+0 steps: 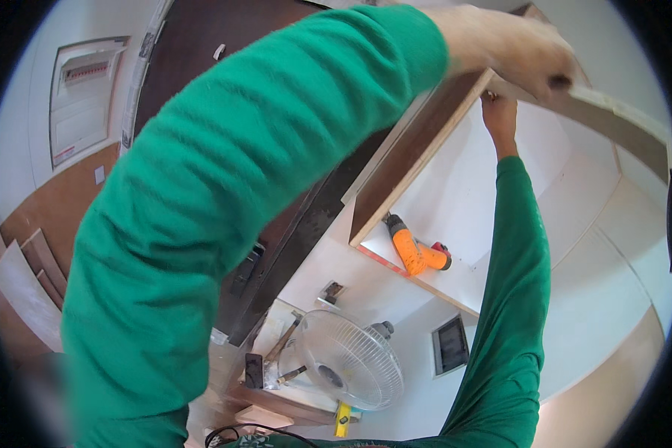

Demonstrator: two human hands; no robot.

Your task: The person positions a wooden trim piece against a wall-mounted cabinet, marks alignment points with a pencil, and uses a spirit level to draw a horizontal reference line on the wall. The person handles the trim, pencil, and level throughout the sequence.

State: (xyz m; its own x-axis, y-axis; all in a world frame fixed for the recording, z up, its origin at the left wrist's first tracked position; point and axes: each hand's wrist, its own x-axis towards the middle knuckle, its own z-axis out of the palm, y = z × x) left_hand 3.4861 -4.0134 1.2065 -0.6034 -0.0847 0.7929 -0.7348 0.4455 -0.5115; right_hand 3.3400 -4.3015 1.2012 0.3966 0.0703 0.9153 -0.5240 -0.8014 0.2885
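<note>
My left arm, in a green sleeve, reaches up and across to the upper right. My left hand [511, 46] is at the top corner of an open white-lined cabinet box [425, 153] with brown outer sides; it is smeared by motion and its fingers do not show clearly. My right hand [500, 118] is raised inside the box, just under that same corner. Its fingers are closed near the panel edge, around something small that I cannot make out. An orange-and-black cordless drill [409, 245] lies at the lower left corner inside the box.
Below the box stand a fan [349, 360] with a clear round grille and a yellow level [343, 420]. Near them are a dark phone [254, 371] and a brush [292, 375]. A dark door [201, 82] and loose boards [26, 287] are to the left.
</note>
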